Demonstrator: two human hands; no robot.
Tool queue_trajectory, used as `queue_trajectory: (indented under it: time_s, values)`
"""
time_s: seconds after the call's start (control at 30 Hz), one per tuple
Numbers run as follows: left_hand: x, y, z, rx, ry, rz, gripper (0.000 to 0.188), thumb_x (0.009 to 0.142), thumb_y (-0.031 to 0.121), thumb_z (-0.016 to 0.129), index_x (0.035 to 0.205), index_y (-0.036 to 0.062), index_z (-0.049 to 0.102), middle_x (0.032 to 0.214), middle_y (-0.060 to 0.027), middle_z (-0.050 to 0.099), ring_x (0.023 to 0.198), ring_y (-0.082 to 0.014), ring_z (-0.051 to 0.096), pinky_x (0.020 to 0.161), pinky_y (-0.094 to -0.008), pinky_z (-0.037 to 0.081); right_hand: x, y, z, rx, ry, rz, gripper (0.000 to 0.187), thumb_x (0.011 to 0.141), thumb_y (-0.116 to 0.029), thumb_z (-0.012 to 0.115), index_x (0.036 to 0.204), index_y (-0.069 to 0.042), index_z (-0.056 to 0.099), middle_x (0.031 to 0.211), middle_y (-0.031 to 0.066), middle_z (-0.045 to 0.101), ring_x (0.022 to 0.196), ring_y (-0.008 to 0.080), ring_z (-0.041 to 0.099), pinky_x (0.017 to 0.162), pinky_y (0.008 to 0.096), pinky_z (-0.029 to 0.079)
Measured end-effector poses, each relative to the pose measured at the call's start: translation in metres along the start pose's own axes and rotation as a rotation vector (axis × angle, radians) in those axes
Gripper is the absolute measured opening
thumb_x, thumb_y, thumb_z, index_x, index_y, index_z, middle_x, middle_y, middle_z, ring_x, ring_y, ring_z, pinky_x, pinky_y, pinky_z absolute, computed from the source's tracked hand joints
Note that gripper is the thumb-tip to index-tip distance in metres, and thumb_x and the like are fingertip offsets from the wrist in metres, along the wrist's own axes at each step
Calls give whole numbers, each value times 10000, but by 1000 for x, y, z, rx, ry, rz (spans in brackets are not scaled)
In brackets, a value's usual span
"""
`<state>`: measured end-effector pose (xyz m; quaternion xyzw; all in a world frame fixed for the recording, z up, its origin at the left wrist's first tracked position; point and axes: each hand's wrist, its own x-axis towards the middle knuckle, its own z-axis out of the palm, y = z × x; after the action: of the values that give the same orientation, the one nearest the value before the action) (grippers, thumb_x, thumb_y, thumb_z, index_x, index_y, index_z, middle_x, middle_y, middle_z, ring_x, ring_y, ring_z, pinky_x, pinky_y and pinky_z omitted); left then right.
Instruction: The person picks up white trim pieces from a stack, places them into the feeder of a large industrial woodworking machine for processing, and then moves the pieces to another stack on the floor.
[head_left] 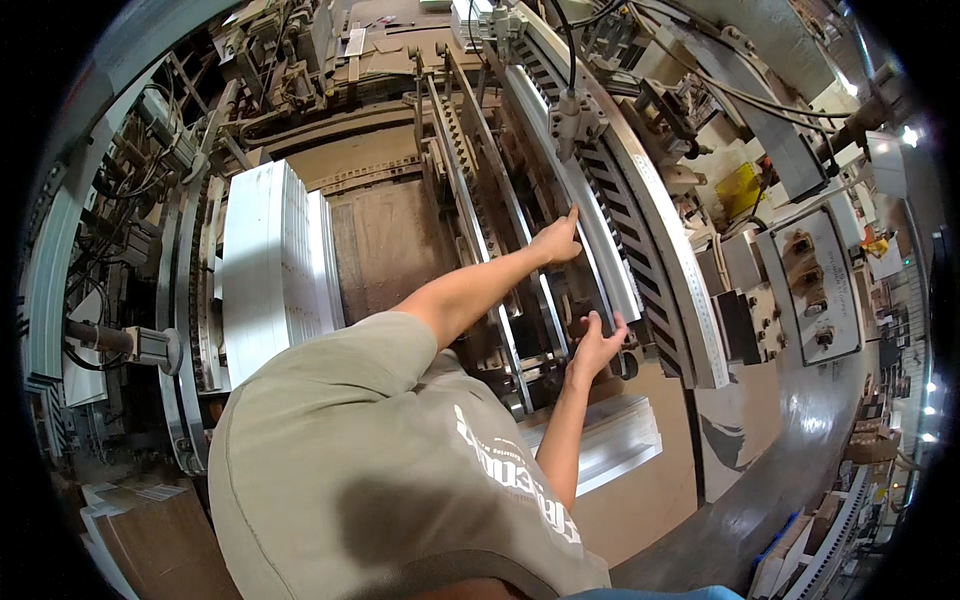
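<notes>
A long silvery-white strip [587, 213] lies lengthwise along the machine beside a slatted rail. My left hand [557, 240] reaches across to its left edge. The index finger is stretched along that edge and the fingertip seems to touch it; the other fingers are partly hidden. Closer to me, my right hand [598, 348] is raised by the strip's near end, thumb and finger apart and pointing up. Whether the right fingertips touch the strip is hard to tell. Two narrow metal rails [535, 260] run just left of the strip, beneath my left forearm.
A tall stack of white panels [262, 255] stands left. More white pieces [615, 440] lie below my right forearm. A ruled metal beam [665, 220] flanks the strip, with a control panel [818, 285] farther right. A cable-fed cylinder [570, 120] hangs over the strip.
</notes>
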<state>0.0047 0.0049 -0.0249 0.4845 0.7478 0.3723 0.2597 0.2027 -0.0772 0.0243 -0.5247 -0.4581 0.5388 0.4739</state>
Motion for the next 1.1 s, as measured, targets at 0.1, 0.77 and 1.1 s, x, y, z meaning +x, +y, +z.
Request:
queue_trajectory:
  time_s: [0.1,0.77,1.1]
  values:
    - [-8,28,30,-286,205,-182,897,791,202,621,1462,-67,89,1383,-352,356,1231,-483,437,1028,-448,398,21,19,4,-77,105,-58,356,830,-123,675,1131,-1,528,931,91,576,677,136,540,605,268,443]
    - [-200,0,-102,-636,-62,-485,311,812,219,722,946,21,524,842,-68,632,715,-122,601,599,-279,514,-74,3,-27,-334,-140,-246,136,867,-62,610,974,12,573,910,67,634,557,52,469,522,212,395]
    - [-249,-34,-174,320,262,-208,318,741,189,655,896,-11,463,862,-250,609,787,-456,612,720,-522,499,-63,19,-1,-927,-21,-547,182,819,-219,643,945,-91,611,975,60,611,746,270,626,652,400,497]
